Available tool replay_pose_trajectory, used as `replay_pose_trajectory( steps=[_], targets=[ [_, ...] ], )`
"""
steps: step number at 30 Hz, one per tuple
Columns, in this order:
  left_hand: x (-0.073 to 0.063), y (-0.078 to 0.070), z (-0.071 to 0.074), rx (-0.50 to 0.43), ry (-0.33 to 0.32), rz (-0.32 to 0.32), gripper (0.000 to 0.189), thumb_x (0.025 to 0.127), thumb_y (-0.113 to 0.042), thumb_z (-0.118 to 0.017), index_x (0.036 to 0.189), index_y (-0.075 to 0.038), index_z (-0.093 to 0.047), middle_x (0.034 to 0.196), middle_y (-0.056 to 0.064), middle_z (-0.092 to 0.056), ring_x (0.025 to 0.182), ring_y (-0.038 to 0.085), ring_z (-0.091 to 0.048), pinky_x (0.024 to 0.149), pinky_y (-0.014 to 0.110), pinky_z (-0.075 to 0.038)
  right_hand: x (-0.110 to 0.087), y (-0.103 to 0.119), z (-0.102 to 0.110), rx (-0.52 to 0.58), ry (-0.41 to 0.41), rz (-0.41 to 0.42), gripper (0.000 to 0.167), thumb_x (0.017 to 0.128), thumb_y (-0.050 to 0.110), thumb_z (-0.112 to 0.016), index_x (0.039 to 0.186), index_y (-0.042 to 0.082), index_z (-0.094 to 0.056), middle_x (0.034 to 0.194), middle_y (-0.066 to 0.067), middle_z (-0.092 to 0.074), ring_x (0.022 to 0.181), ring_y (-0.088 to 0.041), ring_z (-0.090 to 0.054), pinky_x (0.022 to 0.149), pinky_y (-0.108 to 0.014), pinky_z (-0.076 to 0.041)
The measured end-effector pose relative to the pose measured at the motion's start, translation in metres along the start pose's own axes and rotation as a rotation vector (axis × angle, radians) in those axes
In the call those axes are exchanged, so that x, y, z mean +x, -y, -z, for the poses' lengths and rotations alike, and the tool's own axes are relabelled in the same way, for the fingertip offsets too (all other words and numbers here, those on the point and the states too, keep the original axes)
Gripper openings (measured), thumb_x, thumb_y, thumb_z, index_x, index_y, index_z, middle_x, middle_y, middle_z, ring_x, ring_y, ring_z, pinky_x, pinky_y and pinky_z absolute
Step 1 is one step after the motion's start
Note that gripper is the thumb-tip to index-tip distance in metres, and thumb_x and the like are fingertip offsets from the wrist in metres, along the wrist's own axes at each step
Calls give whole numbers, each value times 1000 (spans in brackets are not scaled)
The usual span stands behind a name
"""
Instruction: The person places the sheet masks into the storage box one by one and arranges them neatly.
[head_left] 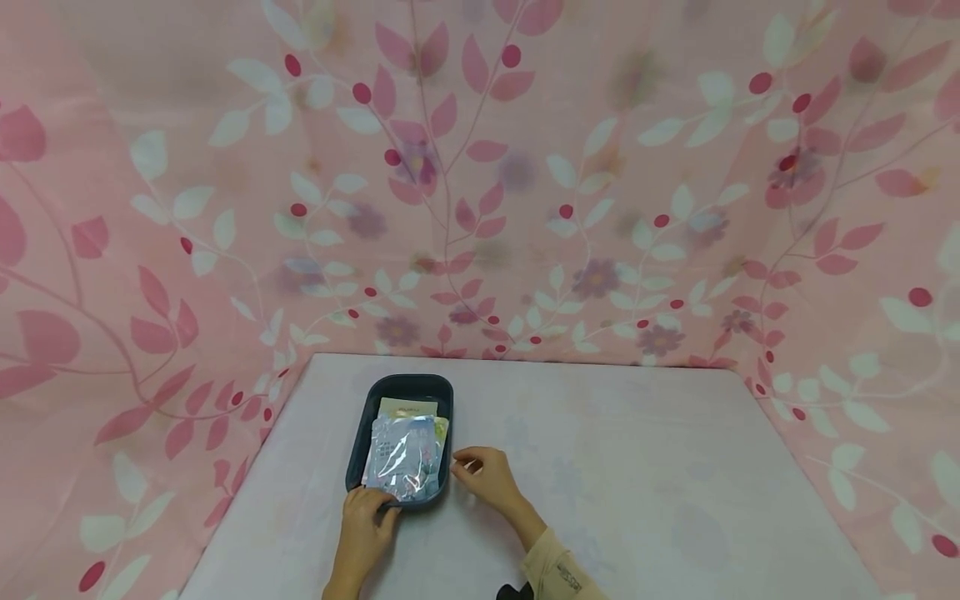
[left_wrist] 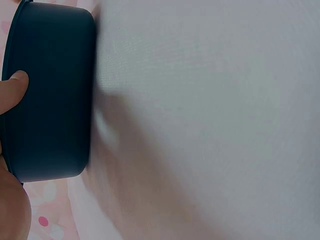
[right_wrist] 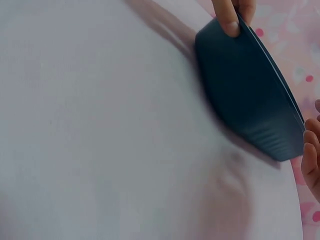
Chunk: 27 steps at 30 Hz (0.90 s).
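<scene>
A dark blue-green plastic bin (head_left: 411, 382) stands on the left part of the table. Inside lie a shiny silver-blue packet (head_left: 405, 460), a cream packet (head_left: 408, 407) partly beneath it, and a yellow-green one (head_left: 442, 427) showing at the right. My left hand (head_left: 363, 529) grips the bin's near rim, its thumb (left_wrist: 14, 92) against the outer wall in the left wrist view. Just beside the bin's right side is my right hand (head_left: 487, 479), fingers loosely bent and holding nothing. In the right wrist view its fingertips (right_wrist: 310, 150) appear close to the bin wall; contact is unclear.
A white cloth covers the table (head_left: 637, 467). Pink curtains (head_left: 480, 183) with a leaf pattern hang behind the table and along both sides. A small black object (head_left: 514, 592) shows at the bottom edge beside the right sleeve (head_left: 558, 571).
</scene>
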<state>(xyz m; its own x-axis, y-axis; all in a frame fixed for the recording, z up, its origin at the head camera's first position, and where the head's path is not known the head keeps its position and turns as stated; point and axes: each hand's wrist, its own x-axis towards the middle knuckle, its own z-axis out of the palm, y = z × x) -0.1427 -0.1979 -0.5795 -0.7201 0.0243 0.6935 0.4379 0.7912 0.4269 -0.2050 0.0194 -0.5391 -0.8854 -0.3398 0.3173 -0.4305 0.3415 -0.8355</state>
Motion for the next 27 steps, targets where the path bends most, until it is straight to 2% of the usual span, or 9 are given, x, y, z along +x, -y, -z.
replay_pose_trajectory(
  steps=[6,13,21,24,27],
  targets=[
    [-1,-1,-3,5,5,14,30,50,11,-81,67,-5,-63,66,1,-62,67,18,-57,81,42,-37,-7,-8,23,-62,-92,18,17,83,4,-67,95,-7,-68,82,-14,-69,68,-26,-64,63,-38,-55],
    [1,1,-6,-7,2,20,29,50,12,-81,68,-4,-64,67,4,-63,68,19,-58,82,45,-37,-15,-14,52,-124,-190,-6,17,84,8,-68,96,-4,-68,84,-12,-69,68,-26,-65,60,-29,-54],
    [1,5,-8,-10,-5,11,30,49,10,-82,68,-3,-64,67,2,-63,67,17,-57,82,38,-35,-29,-23,76,-182,-250,-40,17,83,7,-69,96,-4,-69,84,-12,-69,67,-25,-65,60,-26,-53],
    [3,5,-6,-26,-9,-13,30,49,4,-85,70,-2,-64,68,4,-63,68,19,-56,81,39,-35,-35,-26,85,-210,-275,-34,17,82,6,-69,96,-4,-68,83,-12,-69,67,-24,-65,59,-29,-54],
    [5,2,-3,-29,20,6,29,54,-7,-86,73,-2,-66,70,6,-64,70,21,-57,81,42,-35,-40,-30,95,-271,-301,-17,20,81,6,-70,99,-5,-67,83,-13,-69,67,-24,-65,57,-29,-54]
  ],
)
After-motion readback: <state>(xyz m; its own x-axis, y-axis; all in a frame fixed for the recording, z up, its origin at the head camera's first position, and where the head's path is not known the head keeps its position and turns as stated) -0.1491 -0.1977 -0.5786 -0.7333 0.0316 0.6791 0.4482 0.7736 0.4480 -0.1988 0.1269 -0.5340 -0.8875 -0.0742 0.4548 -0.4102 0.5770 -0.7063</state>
